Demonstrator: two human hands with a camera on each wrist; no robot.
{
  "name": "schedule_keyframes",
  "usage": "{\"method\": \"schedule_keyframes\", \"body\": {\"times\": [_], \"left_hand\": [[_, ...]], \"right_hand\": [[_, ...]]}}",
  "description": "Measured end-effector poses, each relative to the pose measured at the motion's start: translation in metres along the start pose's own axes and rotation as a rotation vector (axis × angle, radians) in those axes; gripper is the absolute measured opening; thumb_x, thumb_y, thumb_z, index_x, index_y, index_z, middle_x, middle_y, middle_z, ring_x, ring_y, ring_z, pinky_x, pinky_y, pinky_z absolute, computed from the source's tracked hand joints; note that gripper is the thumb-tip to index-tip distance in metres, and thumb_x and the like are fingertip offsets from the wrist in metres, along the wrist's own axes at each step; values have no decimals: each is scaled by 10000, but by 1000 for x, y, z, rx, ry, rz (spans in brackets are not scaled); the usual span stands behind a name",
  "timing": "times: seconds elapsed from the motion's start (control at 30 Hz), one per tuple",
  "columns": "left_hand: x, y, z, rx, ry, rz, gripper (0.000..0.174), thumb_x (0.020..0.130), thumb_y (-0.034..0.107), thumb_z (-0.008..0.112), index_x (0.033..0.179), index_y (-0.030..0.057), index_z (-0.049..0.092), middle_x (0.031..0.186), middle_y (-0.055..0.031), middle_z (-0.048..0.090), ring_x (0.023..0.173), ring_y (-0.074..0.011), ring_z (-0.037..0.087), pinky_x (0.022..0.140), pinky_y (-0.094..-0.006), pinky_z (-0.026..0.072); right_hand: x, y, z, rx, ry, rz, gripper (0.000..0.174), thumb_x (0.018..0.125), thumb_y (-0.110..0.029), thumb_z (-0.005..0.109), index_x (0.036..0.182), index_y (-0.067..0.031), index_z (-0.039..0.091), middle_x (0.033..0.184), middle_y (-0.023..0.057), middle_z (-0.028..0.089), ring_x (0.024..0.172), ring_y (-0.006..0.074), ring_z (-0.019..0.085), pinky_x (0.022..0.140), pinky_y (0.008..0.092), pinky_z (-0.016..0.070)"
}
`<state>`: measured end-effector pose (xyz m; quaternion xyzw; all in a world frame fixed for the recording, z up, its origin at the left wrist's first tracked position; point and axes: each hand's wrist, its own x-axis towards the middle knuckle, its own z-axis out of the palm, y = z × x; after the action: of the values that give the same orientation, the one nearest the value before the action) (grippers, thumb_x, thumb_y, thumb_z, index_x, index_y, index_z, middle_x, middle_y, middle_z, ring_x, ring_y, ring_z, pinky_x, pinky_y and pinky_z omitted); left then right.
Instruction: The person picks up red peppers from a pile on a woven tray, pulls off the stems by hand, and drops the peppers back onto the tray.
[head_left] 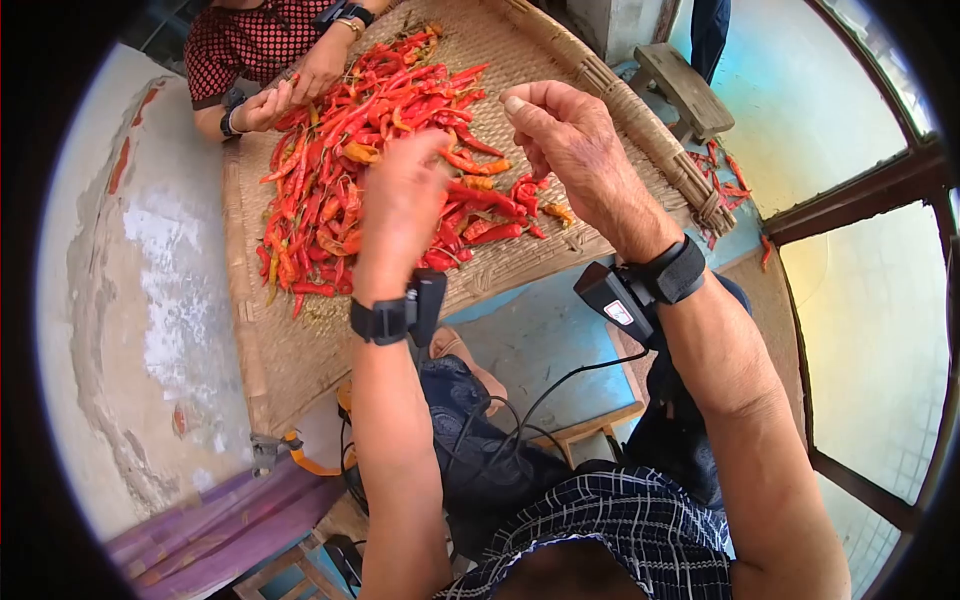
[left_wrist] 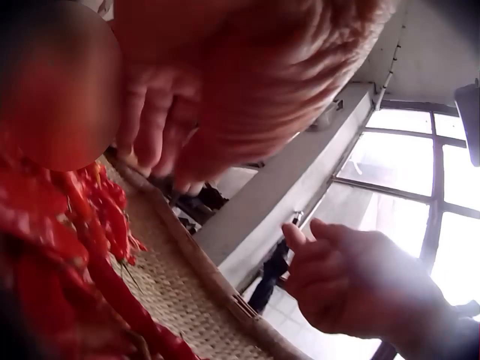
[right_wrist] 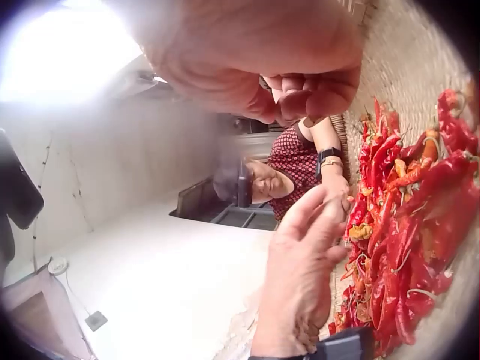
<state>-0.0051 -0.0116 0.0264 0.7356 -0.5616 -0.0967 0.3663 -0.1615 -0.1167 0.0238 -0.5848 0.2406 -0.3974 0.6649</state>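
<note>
Red chili peppers [head_left: 340,190], with some orange ones, lie heaped on a woven tray [head_left: 480,280]. Motion blurs my left hand [head_left: 405,200] above the heap; its fingers look relaxed and apart in the right wrist view [right_wrist: 300,262], with no pepper visible in them. To its right, my right hand [head_left: 585,150] is raised over the tray's bare weave, fingers curled and the thumb tip close to the index finger. The right wrist view shows these fingertips [right_wrist: 300,105] bunched, with nothing visible between them. Peppers [left_wrist: 90,225] fill the lower left of the left wrist view.
Another person in a red patterned top [head_left: 265,45] has both hands [head_left: 290,90] at the heap's upper left edge. The tray's thick rim [head_left: 640,120] runs along the right. Beyond it are a wooden stool [head_left: 685,90] and loose peppers [head_left: 730,175] on the floor.
</note>
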Motion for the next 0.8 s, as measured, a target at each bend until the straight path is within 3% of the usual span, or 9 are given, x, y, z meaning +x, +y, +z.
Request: {"method": "schedule_keyframes", "body": {"times": [0.07, 0.2, 0.27, 0.33, 0.43, 0.53, 0.63, 0.73, 0.8], "left_hand": [[-9, -3, 24, 121, -155, 337, 276, 764, 12, 615, 1039, 22, 620, 951, -119, 601, 842, -253, 592, 779, -327, 462], [-7, 1, 33, 243, -139, 308, 200, 753, -20, 595, 950, 9, 616, 846, -131, 578, 837, -322, 571, 782, -354, 457], [-5, 5, 25, 235, -123, 232, 135, 801, -4, 595, 934, 15, 607, 881, -97, 608, 846, -257, 601, 772, -321, 472], [-6, 10, 18, -108, 167, 20, 96, 863, 11, 574, 957, 19, 590, 931, -69, 631, 881, -155, 605, 771, -269, 478], [-9, 13, 14, -447, 185, 126, 100, 894, 9, 552, 993, 0, 565, 1053, -78, 602, 947, -122, 575, 834, -258, 468], [-13, 22, 15, -415, 158, 304, 71, 876, 7, 571, 946, 6, 585, 1055, -72, 569, 838, -117, 572, 740, -247, 486], [-22, 29, 15, -411, 121, 351, 65, 882, 26, 572, 942, 3, 581, 1053, -78, 575, 817, -121, 576, 730, -243, 486], [-27, 24, 11, -660, 29, 274, 93, 893, 31, 564, 977, -8, 563, 1072, -95, 573, 816, -124, 590, 736, -248, 495], [-25, 21, -2, -859, 126, 65, 134, 904, 45, 556, 1018, -20, 534, 1051, -113, 581, 848, -120, 599, 746, -252, 502]], "right_hand": [[0, -3, -3, -13, -8, -4, 208, 895, -174, 567, 917, 31, 596, 726, 20, 575, 637, 69, 511, 569, 231, 452], [-4, -9, -6, 44, -29, -13, 210, 901, -171, 555, 902, 38, 585, 725, 6, 557, 660, 67, 515, 671, 251, 509], [-6, -9, -7, 30, -18, -35, 216, 904, -172, 553, 913, 42, 584, 728, 4, 554, 674, 70, 522, 674, 255, 510], [-7, -8, -10, 3, -17, -16, 255, 907, -210, 557, 915, 42, 592, 710, 12, 552, 665, 71, 526, 638, 252, 501], [-10, -10, -6, -221, -69, 43, 325, 904, -294, 573, 874, 29, 603, 651, 15, 540, 617, 76, 524, 575, 256, 483], [-15, -14, 6, -145, -164, 193, 366, 892, -365, 589, 817, -7, 613, 583, 13, 514, 548, 87, 503, 495, 257, 447], [-9, -4, 11, 246, -165, 350, 287, 867, -317, 633, 739, -68, 571, 576, 4, 490, 464, 87, 420, 407, 242, 351], [-6, 2, 13, 427, -34, 358, 219, 890, -264, 600, 810, -61, 587, 660, -16, 485, 537, 65, 415, 452, 224, 348], [-3, 3, 14, 521, 2, 384, 155, 883, -207, 593, 840, -59, 583, 675, -25, 471, 564, 70, 401, 487, 226, 357]]}}
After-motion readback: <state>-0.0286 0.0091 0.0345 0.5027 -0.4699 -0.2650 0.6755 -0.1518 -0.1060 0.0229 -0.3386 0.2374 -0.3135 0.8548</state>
